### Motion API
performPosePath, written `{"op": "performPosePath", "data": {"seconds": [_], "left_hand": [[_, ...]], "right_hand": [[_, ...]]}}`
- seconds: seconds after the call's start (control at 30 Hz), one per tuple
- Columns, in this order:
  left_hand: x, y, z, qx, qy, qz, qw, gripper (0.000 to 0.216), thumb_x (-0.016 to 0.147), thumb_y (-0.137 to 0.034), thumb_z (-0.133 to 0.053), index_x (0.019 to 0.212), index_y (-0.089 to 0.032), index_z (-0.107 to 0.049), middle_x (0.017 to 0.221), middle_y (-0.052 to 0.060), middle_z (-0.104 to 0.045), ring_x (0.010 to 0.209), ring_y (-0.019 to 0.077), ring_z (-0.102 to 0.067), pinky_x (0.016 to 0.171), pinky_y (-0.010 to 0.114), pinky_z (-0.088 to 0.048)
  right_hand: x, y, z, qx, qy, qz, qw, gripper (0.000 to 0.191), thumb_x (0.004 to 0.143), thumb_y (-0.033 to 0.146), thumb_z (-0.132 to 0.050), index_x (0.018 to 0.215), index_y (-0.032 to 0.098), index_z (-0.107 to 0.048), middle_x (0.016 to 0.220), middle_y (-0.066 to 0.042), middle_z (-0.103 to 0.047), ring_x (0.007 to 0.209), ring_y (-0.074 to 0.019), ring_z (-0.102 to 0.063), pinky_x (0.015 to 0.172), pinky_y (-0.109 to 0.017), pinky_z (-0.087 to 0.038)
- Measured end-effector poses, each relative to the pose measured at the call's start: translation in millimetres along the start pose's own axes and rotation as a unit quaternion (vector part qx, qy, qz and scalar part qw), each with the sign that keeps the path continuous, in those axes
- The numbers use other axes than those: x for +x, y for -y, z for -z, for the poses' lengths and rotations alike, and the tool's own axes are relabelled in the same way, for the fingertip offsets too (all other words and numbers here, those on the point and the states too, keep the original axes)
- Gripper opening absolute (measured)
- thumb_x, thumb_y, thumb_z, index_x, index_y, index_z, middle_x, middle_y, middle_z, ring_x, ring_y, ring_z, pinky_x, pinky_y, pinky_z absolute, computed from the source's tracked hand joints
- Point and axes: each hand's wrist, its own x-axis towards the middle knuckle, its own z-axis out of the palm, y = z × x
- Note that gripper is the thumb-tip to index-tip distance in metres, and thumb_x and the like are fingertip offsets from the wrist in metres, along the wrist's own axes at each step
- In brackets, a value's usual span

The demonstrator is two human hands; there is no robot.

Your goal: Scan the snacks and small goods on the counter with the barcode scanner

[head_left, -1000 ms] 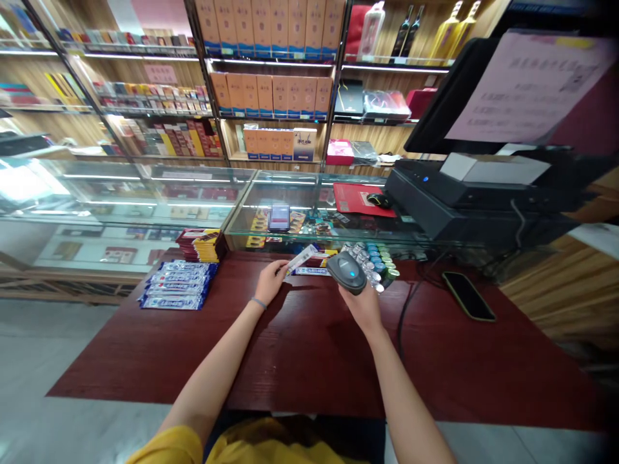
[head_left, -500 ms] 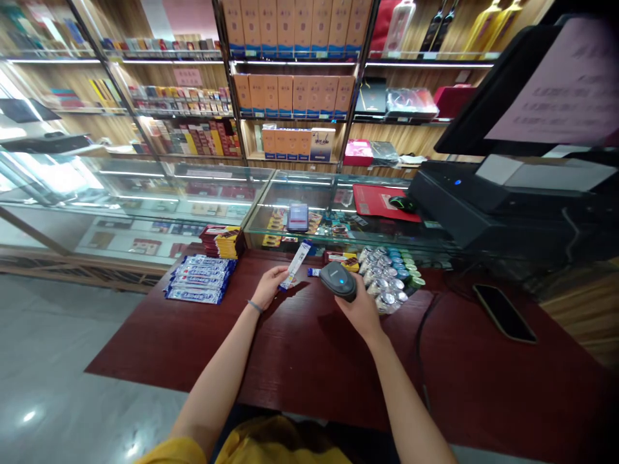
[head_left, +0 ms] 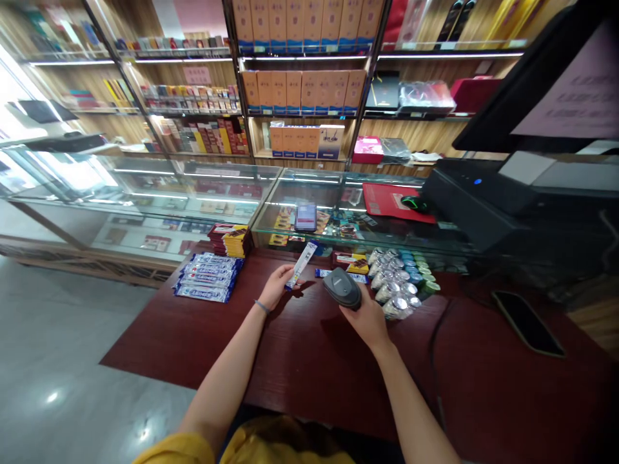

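Between the thumb and fingers of my left hand [head_left: 279,285] is a slim blue-and-white snack bar [head_left: 304,263], tilted up with its pale printed side towards me. My right hand [head_left: 368,317] is wrapped round the handle of a dark grey barcode scanner [head_left: 342,289], its head pointing left at the bar. Behind the scanner another blue wrapped bar [head_left: 327,273] lies on the table, partly covered. To the left several blue-and-white bars [head_left: 209,277] are laid in a pile. Stacked chocolate packs [head_left: 228,240] in red and yellow stand behind that pile.
Silver, blue and green-topped cans [head_left: 397,281] stand right of the scanner, beside more chocolate packs [head_left: 351,261]. A black phone [head_left: 528,322] lies on the dark red table [head_left: 309,367]. On the glass counter are a small screen device [head_left: 305,216], a mouse [head_left: 414,203] and a black till [head_left: 527,212].
The view has shifted slightly, so things sit further right. The blue light on the scanner's head no longer shows. Both hands keep their holds.
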Motion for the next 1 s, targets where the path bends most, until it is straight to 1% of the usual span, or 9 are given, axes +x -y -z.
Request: {"op": "performPosePath", "data": {"seconds": [0.1,0.23,0.37,0.5,0.57,0.67,0.77,0.9,1.0], "left_hand": [[3,1,2,0.011,-0.011,-0.013,1.000,0.041,0.079,-0.045,-0.071,0.105,-0.016,-0.059,0.094,0.006,-0.068,0.077,0.0148,-0.069,0.062,0.023,-0.053],[5,5,4,0.018,-0.009,-0.034,0.999,0.043,0.080,-0.047,-0.069,0.107,-0.016,-0.057,0.107,0.009,-0.067,0.078,0.0120,-0.067,0.063,0.022,-0.051],[6,9,3,0.037,-0.024,-0.066,0.997,0.042,0.081,-0.045,-0.069,0.108,-0.016,-0.057,0.105,0.009,-0.067,0.084,0.0141,-0.067,0.076,0.028,-0.054],[7,-2,5,0.140,-0.086,-0.157,0.974,0.043,0.082,-0.032,-0.069,0.121,-0.017,-0.056,0.106,0.009,-0.067,0.096,0.0181,-0.066,0.089,0.035,-0.052],[4,-16,11,0.242,-0.140,-0.210,0.937,0.044,0.082,-0.025,-0.068,0.124,-0.017,-0.057,0.109,0.011,-0.066,0.099,0.0200,-0.064,0.092,0.036,-0.051],[-10,-43,27,0.401,-0.180,-0.275,0.855,0.038,0.084,-0.020,-0.065,0.122,-0.018,-0.061,0.113,0.011,-0.064,0.103,0.0218,-0.062,0.094,0.037,-0.050],[-33,-67,54,0.515,-0.166,-0.309,0.782,0.036,0.090,-0.019,-0.057,0.125,-0.022,-0.060,0.118,0.010,-0.063,0.108,0.0219,-0.060,0.096,0.036,-0.049],[-62,-91,109,0.640,-0.130,-0.316,0.688,0.037,0.094,-0.022,-0.050,0.130,-0.025,-0.058,0.118,0.009,-0.065,0.112,0.0240,-0.058,0.100,0.040,-0.045],[-78,-105,155,0.699,-0.089,-0.299,0.643,0.037,0.095,-0.025,-0.049,0.131,-0.027,-0.058,0.121,0.008,-0.065,0.114,0.0241,-0.057,0.101,0.040,-0.044]], "right_hand": [[0,-1,-3,-0.029,0.009,0.005,1.000,0.053,0.082,0.044,-0.059,0.129,0.022,-0.050,0.085,-0.007,-0.076,0.072,-0.0303,-0.072,0.059,-0.033,-0.048],[2,1,-4,-0.032,0.023,0.017,0.999,0.052,0.083,0.045,-0.058,0.129,0.022,-0.050,0.087,-0.007,-0.076,0.075,-0.0298,-0.073,0.059,-0.032,-0.047],[3,10,-4,-0.024,0.020,0.013,0.999,0.048,0.082,0.044,-0.057,0.124,0.022,-0.053,0.084,-0.007,-0.076,0.076,-0.0307,-0.072,0.059,-0.032,-0.047],[5,20,-7,-0.014,0.006,0.013,1.000,0.044,0.082,0.044,-0.056,0.119,0.022,-0.055,0.082,-0.007,-0.075,0.075,-0.0309,-0.072,0.058,-0.032,-0.045],[6,27,-9,-0.018,0.010,0.016,1.000,0.043,0.081,0.044,-0.056,0.119,0.022,-0.054,0.082,-0.007,-0.075,0.076,-0.0311,-0.072,0.057,-0.031,-0.044],[9,39,-14,-0.025,0.030,0.015,0.999,0.044,0.081,0.043,-0.057,0.120,0.023,-0.054,0.080,-0.006,-0.075,0.075,-0.0313,-0.072,0.056,-0.031,-0.043],[12,51,-21,-0.014,0.048,0.011,0.999,0.046,0.081,0.043,-0.057,0.122,0.023,-0.053,0.081,-0.006,-0.075,0.075,-0.0312,-0.072,0.058,-0.031,-0.043],[16,65,-36,-0.010,0.058,0.029,0.998,0.045,0.081,0.044,-0.057,0.120,0.022,-0.053,0.080,-0.006,-0.075,0.074,-0.0306,-0.072,0.057,-0.031,-0.042],[17,75,-48,0.000,0.063,0.055,0.997,0.042,0.081,0.044,-0.057,0.117,0.022,-0.053,0.081,-0.007,-0.074,0.074,-0.0303,-0.071,0.058,-0.031,-0.042]]}}
